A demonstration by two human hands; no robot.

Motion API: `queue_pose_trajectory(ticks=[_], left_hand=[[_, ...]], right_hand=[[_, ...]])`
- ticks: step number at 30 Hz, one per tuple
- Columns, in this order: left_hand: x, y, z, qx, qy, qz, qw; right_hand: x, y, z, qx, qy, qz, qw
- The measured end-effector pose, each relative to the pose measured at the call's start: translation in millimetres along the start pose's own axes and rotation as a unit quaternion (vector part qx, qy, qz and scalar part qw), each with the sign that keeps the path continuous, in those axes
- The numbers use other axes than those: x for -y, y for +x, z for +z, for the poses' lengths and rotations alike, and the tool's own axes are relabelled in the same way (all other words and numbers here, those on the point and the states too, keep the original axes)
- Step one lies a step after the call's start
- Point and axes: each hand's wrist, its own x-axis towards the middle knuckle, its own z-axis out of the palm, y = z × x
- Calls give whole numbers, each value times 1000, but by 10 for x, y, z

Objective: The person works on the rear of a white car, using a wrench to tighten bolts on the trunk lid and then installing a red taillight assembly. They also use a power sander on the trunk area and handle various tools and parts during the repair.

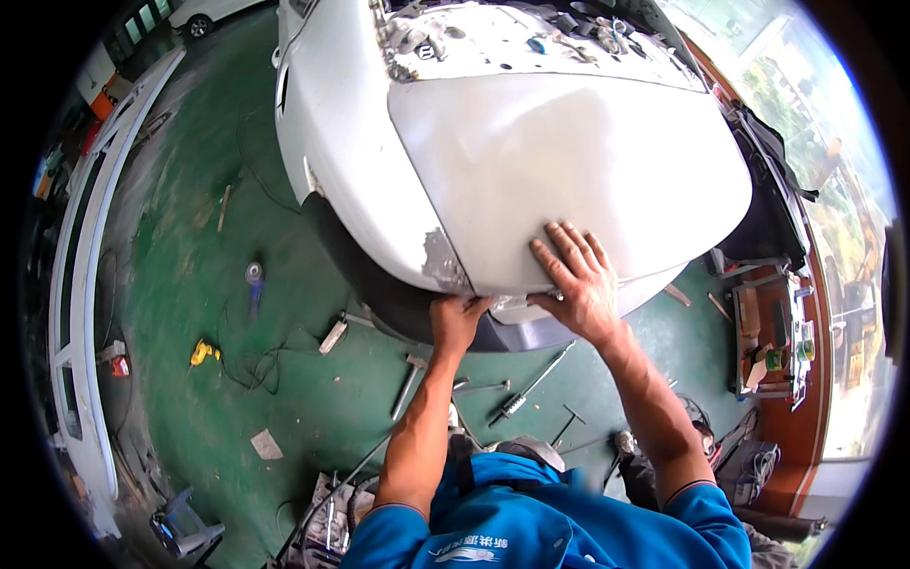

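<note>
A white car panel (531, 152) fills the middle of the view, with a grey, patchy scraped area (442, 261) on the body beside its lower left corner. At the panel's lower edge, just above the dark bumper (365, 284), my left hand (457, 321) is closed with its fingertips tucked out of sight. My right hand (585, 287) lies on the panel near the same edge, fingers stretched out flat and thumb low by the edge. Between the two hands shows a pale recess (519, 310).
On the green floor lie a yellow drill (202, 353), a blue grinder (254, 284), a hammer (408, 384), a slide-hammer-like rod (533, 384) and cables. A long white panel (81, 284) stands at left. At right is a tool cart (768, 332). Loose parts (569, 38) lie atop the car.
</note>
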Motion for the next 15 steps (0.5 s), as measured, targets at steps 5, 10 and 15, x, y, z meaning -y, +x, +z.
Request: queue_pose_trajectory(ticks=[5,10,15], left_hand=[[139,-49,110,13,-56,-87,995],[-53,-172,137,-11,-79,-157,984],[-244,-559,356,4,-30,-85,996]], right_hand=[[-13,28,-104,5,13,15,1000],[-124,-286,-432,-63,262,102,958],[-469,-1567,76,-149,440,399,790]])
